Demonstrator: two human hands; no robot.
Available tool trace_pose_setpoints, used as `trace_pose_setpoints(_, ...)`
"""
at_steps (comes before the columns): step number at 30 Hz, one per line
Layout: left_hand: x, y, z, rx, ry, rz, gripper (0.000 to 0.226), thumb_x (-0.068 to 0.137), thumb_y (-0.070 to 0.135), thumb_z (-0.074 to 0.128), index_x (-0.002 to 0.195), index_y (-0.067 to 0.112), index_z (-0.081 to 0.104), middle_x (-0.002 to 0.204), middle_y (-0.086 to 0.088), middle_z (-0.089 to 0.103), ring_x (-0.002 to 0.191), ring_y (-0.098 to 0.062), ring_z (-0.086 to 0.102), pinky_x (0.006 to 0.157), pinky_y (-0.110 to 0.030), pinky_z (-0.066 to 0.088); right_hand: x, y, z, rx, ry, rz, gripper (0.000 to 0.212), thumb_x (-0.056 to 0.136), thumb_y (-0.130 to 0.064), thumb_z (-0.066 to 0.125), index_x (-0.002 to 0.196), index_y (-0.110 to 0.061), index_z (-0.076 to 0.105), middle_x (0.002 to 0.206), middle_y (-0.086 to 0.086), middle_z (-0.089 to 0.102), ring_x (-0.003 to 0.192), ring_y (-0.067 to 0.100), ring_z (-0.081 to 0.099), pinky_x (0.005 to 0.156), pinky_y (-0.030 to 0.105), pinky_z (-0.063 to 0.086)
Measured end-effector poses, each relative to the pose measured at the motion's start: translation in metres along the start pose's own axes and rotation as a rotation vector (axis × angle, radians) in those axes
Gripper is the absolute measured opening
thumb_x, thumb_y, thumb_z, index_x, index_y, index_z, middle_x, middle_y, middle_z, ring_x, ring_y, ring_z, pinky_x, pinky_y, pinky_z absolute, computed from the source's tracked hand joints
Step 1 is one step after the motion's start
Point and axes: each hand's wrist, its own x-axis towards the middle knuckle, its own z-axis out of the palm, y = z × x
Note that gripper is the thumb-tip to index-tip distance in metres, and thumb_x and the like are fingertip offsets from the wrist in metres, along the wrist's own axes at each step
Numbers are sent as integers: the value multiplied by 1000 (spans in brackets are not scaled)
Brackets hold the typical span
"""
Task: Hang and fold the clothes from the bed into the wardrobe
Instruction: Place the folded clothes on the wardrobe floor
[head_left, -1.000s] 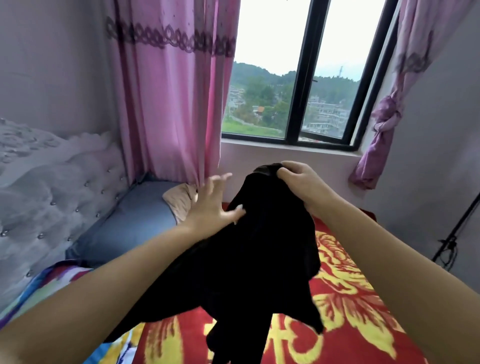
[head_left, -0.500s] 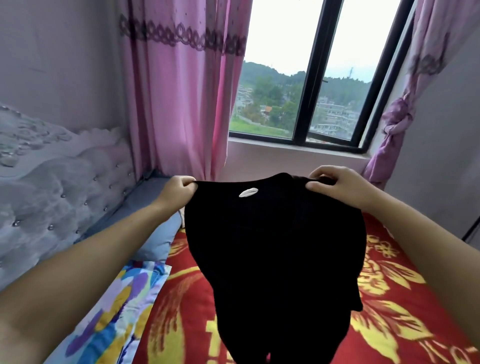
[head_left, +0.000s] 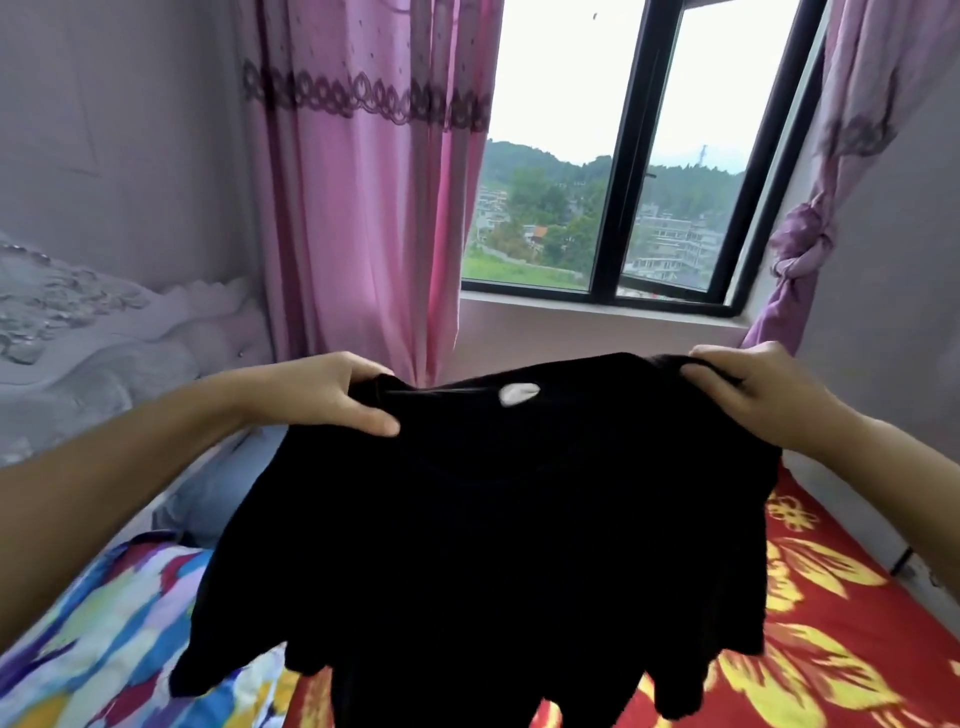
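Observation:
A black garment (head_left: 483, 530) with a small white label near its top edge hangs spread out in front of me above the bed (head_left: 831, 623). My left hand (head_left: 337, 395) grips its upper left corner, thumb over the cloth. My right hand (head_left: 753, 389) grips the upper right corner. The garment's lower part hangs down and hides the middle of the bed. The wardrobe is not in view.
A red blanket with yellow flowers covers the bed's right side; a multicoloured sheet (head_left: 104, 623) lies at the left. A grey tufted headboard (head_left: 78, 332) stands at the left, a blue pillow (head_left: 208, 499) below it. Pink curtains (head_left: 363, 208) flank a dark-framed window (head_left: 623, 156) ahead.
One second ago only my right hand held the bunched garment, the left open beside it. My left hand took the other corner, and both have pulled the cloth wide.

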Motion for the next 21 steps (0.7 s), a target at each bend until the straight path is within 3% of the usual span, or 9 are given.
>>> trace_pose_setpoints(2, 0, -3, -5, 17, -69, -91, 22, 74, 45, 75, 79, 24, 72, 73, 8, 70, 68, -4, 65, 61, -15, 48, 4, 12, 4, 41, 41, 99, 35, 97, -37, 48, 81, -10, 65, 58, -17, 52, 58, 5, 52, 57, 15, 36)
trace_pose_setpoints(4, 4, -10, -5, -33, -18, -130, 17, 82, 42, 72, 72, 28, 72, 68, 15, 66, 65, 1, 62, 60, -10, 44, 11, 22, 20, 38, -22, 212, 27, 96, -33, 49, 83, -17, 67, 65, -18, 60, 63, 6, 55, 64, 20, 38)
trace_pose_setpoints(6, 14, -19, 2, -118, 129, -154, 23, 86, 44, 62, 72, 28, 71, 63, 17, 56, 58, 2, 52, 55, -11, 40, 20, 31, 41, -10, -82, 346, 28, 97, -30, 51, 90, -12, 70, 81, 0, 71, 81, 23, 63, 72, 31, 42)
trace_pose_setpoints(8, 28, -26, 15, -216, 302, -262, 27, 91, 42, 57, 83, 20, 70, 62, 10, 55, 53, -3, 49, 50, -15, 39, 31, 35, 59, -19, -105, 520, 33, 99, -31, 49, 85, -7, 69, 89, 14, 71, 89, 30, 63, 73, 34, 41)
trace_pose_setpoints(12, 68, -9, 48, -483, 472, -447, 26, 98, 23, 51, 90, 3, 65, 78, -10, 65, 63, -18, 60, 62, -24, 49, 60, 2, 87, 176, -159, 815, 41, 98, -27, 45, 63, -8, 55, 70, 9, 57, 73, 25, 55, 59, 30, 33)
trace_pose_setpoints(16, 93, 44, 80, -723, 303, -408, 19, 99, 16, 42, 85, 11, 54, 71, -7, 55, 57, -18, 57, 49, -27, 54, 77, -65, 111, 592, -195, 723, 35, 101, -32, 42, 100, -9, 68, 83, 1, 65, 71, 12, 59, 63, 23, 43)
trace_pose_setpoints(19, 91, 69, 79, -945, 188, -304, 20, 99, 14, 38, 95, 5, 56, 70, -10, 61, 54, -18, 64, 54, -30, 57, 79, -90, 102, 561, -340, 456, 36, 98, -46, 43, 119, -25, 63, 107, -7, 68, 96, 7, 62, 84, 21, 46)
trace_pose_setpoints(21, 83, 75, 67, -1113, 77, -205, 22, 95, 7, 36, 97, 1, 57, 72, -12, 67, 62, -18, 68, 63, -29, 59, 76, -88, 89, 472, -427, 356, 44, 93, -47, 54, 133, -30, 50, 115, -9, 63, 103, 8, 60, 89, 23, 46)
